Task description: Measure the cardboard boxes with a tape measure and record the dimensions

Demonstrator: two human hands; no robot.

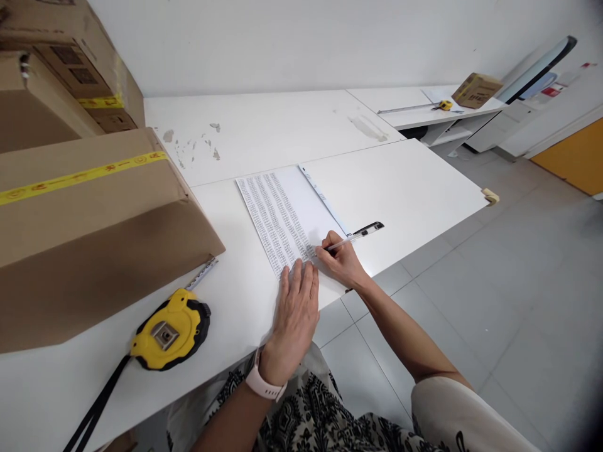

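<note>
My right hand (343, 260) is closed around a pen (360, 235) with a clear barrel and a black cap on its rear end. The pen's tip is at the lower part of a white sheet of paper (306, 204) covered in columns of small handwritten marks. Flat on the sheet's near edge lies my left hand (299, 301), fingers stretched out, with a pink watch band on the wrist. A pale strip with printing (323, 196) runs along the paper's right side. To the left, a yellow and black tape measure (172, 331) rests near the table edge.
Cardboard boxes (94, 188) with yellow tape crowd the left side. The white table (396, 182) extends right, a corner guard (490, 196) on its corner. Farther off, a shelf top bears a small carton (475, 90) and another tape measure (445, 105). A wall stands behind.
</note>
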